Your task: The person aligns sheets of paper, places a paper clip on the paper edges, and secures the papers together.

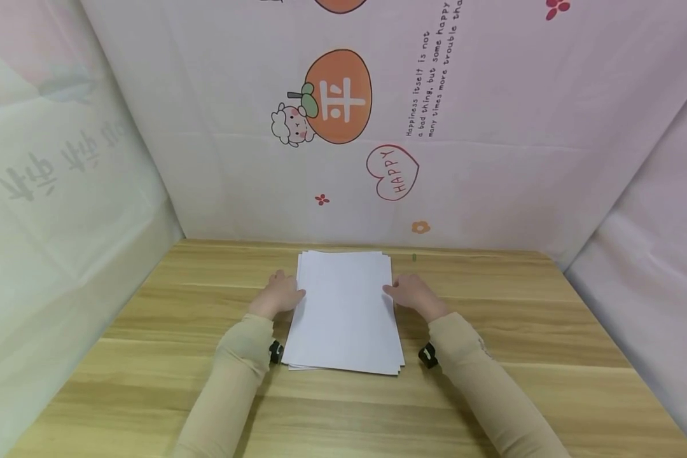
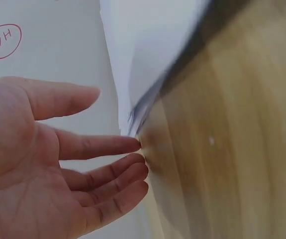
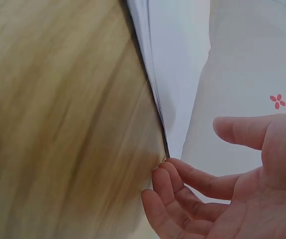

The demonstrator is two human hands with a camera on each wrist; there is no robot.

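Note:
A stack of white paper sheets [image 1: 343, 312] lies flat on the wooden table, its edges slightly uneven at the corners and near side. At the stack's left edge is my left hand [image 1: 278, 294]; the left wrist view shows its thumb held apart above and its fingertips on the table by the sheets [image 2: 155, 45]. My right hand [image 1: 415, 294] is at the opposite edge. In the right wrist view its thumb stands away from the paper [image 3: 175, 59], and the fingertips meet the table at the sheets' edge. Neither hand pinches the paper.
The wooden table [image 1: 343, 413] extends around the stack. Behind it hangs a white printed cloth [image 1: 235, 184], with more cloth [image 1: 63, 254] along the left and right sides. Dark wrist devices [image 1: 428, 355] sit under both beige sleeves [image 1: 492, 388]. A small green mark [image 1: 415, 257] shows near the back edge.

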